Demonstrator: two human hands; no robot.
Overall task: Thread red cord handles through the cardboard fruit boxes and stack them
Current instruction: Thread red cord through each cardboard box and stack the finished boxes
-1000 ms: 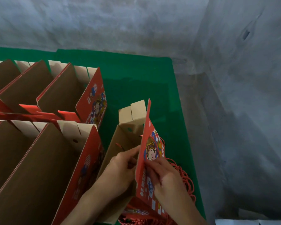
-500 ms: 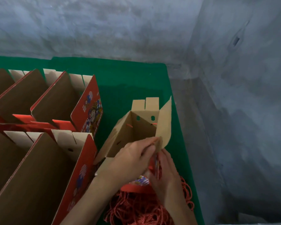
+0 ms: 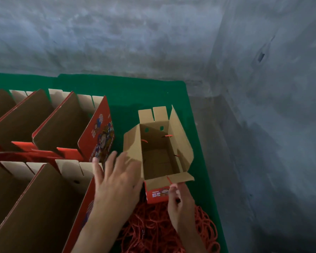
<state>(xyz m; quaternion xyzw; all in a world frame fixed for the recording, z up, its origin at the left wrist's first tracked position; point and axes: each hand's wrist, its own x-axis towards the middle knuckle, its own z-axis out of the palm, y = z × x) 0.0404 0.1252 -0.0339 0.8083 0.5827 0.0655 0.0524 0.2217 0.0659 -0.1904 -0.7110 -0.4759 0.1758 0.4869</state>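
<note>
Nearest the camera a heap of red cord (image 3: 164, 229) lies on the green surface (image 3: 144, 92), with both forearms reaching over it. The right hand (image 3: 179, 199) sits just above the heap at the near end of the open box (image 3: 159, 154); its fingers are curled, the tips close together by the near flap, a narrow grip, though whether it pinches the flap or a cord end cannot be told. The left hand (image 3: 115, 178) is spread wide, fingers straight and apart, holding nothing, its fingertips at the left wall of the box and over the corner of the nearer stack (image 3: 35, 203). The box stands upright on the surface, mouth up, plain brown inside and printed red outside on its near end. Short bits of red cord show inside it: one on the left wall, one at the far right corner, one lower on the right wall. Two punched holes pierce its far wall under a pair of raised tabs, and the right flap stands tilted outward. To the left, the stack of nested boxes leans in a row, with a second row (image 3: 66, 125) behind it, the last box showing a red printed side. Beyond the surface rises a grey concrete wall (image 3: 135, 33)
</note>
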